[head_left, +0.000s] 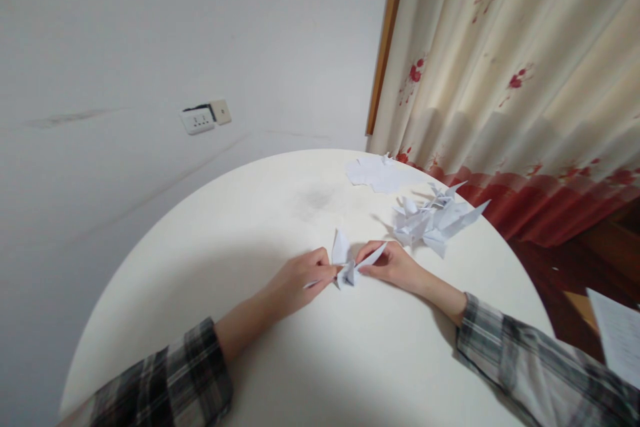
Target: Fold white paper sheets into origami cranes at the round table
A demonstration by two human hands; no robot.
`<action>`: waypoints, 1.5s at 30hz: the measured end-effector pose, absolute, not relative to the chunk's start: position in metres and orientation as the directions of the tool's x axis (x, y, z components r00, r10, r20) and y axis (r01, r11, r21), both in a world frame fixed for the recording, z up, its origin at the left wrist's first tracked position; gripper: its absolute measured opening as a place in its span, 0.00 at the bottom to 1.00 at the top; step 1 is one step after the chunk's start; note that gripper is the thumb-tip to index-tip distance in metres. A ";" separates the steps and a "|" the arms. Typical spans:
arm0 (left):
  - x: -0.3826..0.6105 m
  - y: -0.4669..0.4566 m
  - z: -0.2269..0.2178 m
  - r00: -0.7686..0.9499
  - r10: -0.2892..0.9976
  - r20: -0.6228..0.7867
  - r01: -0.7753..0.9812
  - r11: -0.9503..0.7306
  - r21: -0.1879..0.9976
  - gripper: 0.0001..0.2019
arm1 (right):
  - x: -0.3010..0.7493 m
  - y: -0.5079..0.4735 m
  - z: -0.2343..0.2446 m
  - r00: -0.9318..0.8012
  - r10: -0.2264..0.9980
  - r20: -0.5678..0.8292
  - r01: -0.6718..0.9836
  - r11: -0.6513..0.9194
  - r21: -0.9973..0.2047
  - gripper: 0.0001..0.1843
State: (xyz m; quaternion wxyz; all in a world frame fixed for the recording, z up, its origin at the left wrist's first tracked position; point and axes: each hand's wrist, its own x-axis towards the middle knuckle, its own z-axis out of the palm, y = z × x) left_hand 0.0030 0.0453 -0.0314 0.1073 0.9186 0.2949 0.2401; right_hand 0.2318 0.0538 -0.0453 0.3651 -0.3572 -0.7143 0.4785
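Note:
A folded white origami crane (349,274) is held between my two hands just above the round white table (280,374). My left hand (309,274) pinches its left side, and a thin paper tip pokes out below those fingers. On the other side, the fingers of my right hand (393,266) are closed on the right wing. One pointed flap stands up at the back of the crane. My fingers hide part of the folds. Beyond my right hand lies a pile of several folded paper cranes (433,217).
Flat white paper sheets (377,174) lie near the table's far edge. A wall with a socket (199,120) stands behind. A cream curtain with red flowers (500,94) hangs at the right. A printed sheet (617,334) shows at the lower right.

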 end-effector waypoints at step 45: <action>-0.001 0.046 -0.025 0.819 0.491 0.297 0.479 -0.870 0.118 0.22 | 0.231 0.053 -0.047 -0.446 0.867 0.221 0.239 0.354 -0.904 0.10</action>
